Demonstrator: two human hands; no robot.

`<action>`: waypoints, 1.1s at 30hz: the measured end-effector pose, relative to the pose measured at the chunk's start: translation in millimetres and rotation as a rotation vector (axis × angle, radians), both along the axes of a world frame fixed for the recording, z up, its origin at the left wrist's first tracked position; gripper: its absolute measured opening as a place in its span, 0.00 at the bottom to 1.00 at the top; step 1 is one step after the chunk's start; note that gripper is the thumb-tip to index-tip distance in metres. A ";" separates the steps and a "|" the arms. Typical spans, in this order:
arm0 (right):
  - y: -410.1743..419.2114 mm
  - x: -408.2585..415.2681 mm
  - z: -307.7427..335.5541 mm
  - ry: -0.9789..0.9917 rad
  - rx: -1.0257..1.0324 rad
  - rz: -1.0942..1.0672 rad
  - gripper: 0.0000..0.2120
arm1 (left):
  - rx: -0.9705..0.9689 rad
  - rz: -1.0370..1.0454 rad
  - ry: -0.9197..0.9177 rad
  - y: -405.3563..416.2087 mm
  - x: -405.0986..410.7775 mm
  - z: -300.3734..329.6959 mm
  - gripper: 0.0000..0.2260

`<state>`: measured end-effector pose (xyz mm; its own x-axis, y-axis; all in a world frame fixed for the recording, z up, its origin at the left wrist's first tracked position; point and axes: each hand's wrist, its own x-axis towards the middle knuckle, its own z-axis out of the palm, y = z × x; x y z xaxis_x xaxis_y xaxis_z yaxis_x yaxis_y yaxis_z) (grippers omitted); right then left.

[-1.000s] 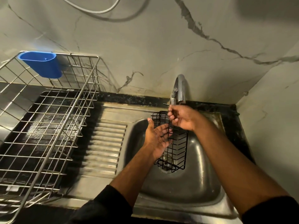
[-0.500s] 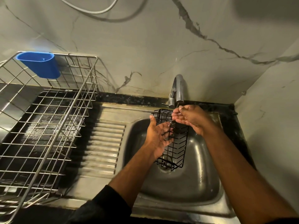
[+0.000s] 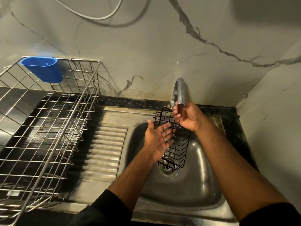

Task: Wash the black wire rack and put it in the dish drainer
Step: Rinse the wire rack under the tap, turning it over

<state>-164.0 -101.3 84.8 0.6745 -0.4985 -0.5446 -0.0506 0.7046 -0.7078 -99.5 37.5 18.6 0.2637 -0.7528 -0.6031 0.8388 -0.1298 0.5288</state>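
The black wire rack (image 3: 176, 149) stands on end inside the steel sink (image 3: 187, 190), its lower end over the drain. My right hand (image 3: 187, 118) grips the rack's top edge just under the tap spout (image 3: 180, 92). My left hand (image 3: 158, 137) lies flat, palm up with fingers spread, against the rack's left side. The dish drainer (image 3: 48, 128), a silver wire basket on a black tray, sits to the left of the sink. Whether water runs from the tap is unclear.
A blue plastic cup holder (image 3: 43, 69) hangs on the drainer's back rim. A ribbed steel draining board (image 3: 105, 147) lies between the drainer and the basin. Marble walls close in behind and to the right. A white cable (image 3: 101, 17) loops on the wall above.
My right hand has shifted right and up along the rack's top edge, toward the tap spout. The rack has tilted slightly. My left hand stays flat against the rack's side.
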 end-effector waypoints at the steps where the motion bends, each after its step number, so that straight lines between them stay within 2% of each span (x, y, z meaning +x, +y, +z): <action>1: 4.6 -0.2 1.4 0.060 -0.075 0.063 0.11 | 0.000 0.010 -0.006 0.6 0.3 -0.4 0.39; 3: 19.3 -3.6 2.5 0.199 -0.275 0.273 0.10 | 0.016 0.026 -0.042 0.7 -0.6 -1.9 0.31; 5: 33.7 -10.9 3.7 0.231 -0.402 0.526 0.10 | 0.052 0.066 -0.089 1.0 -2.6 -0.5 0.21; 6: 37.4 -16.3 3.1 0.225 -0.455 0.617 0.10 | 0.060 0.067 -0.110 0.2 -3.7 0.6 0.18; 7: 38.4 -21.1 2.5 0.226 -0.511 0.616 0.08 | 0.076 0.070 -0.142 -0.9 -4.4 2.3 0.16; 11: 23.2 -40.2 -0.8 0.400 -0.731 0.089 0.10 | 0.154 0.117 -0.208 -7.1 -8.5 1.6 0.12; 16: 1.4 -53.8 -24.7 0.513 -0.963 -0.105 0.09 | 0.196 0.128 -0.333 -14.5 -10.7 -1.5 0.07; 19: -6.9 -52.1 -34.1 0.714 -1.106 -0.119 0.19 | 0.196 0.109 -0.402 -13.4 -10.9 -1.8 0.07; 21: -7.5 -54.1 -38.9 0.746 -0.986 -0.060 0.28 | 0.199 0.123 -0.407 -12.1 -6.9 -3.7 0.08; 24: 2.7 -61.6 -40.1 0.495 -0.339 -0.016 0.40 | 0.186 0.146 -0.390 -11.9 -0.7 -4.5 0.10; 25: 5.4 -62.2 -39.3 0.373 -0.208 -0.012 0.41 | 0.172 0.141 -0.391 -12.6 0.4 -3.8 0.10; 27: 9.4 -59.2 -32.6 0.182 -0.123 -0.052 0.38 | 0.149 0.096 -0.460 -15.1 1.3 -1.5 0.08; 28: 12.1 -56.7 -28.5 0.139 -0.127 -0.069 0.33 | 0.176 0.044 -0.579 -17.6 2.5 -2.5 0.07; 31: 19.7 -49.5 -23.4 0.144 -0.187 -0.133 0.17 | 0.385 -0.137 -1.224 -25.4 10.1 -3.3 0.06; 32: 20.8 -49.5 -24.2 0.166 -0.201 -0.170 0.14 | 0.444 -0.143 -1.366 -27.8 11.2 -0.8 0.05; 33: 20.6 -50.1 -26.7 0.191 -0.213 -0.213 0.13 | 0.443 -0.130 -1.416 -31.6 12.6 1.0 0.04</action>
<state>-214.1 -80.7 58.1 0.4389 -0.7329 -0.5198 -0.0643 0.5514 -0.8318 -86.9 5.9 19.6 0.7589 -0.6449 -0.0908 -0.3545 -0.5261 0.7730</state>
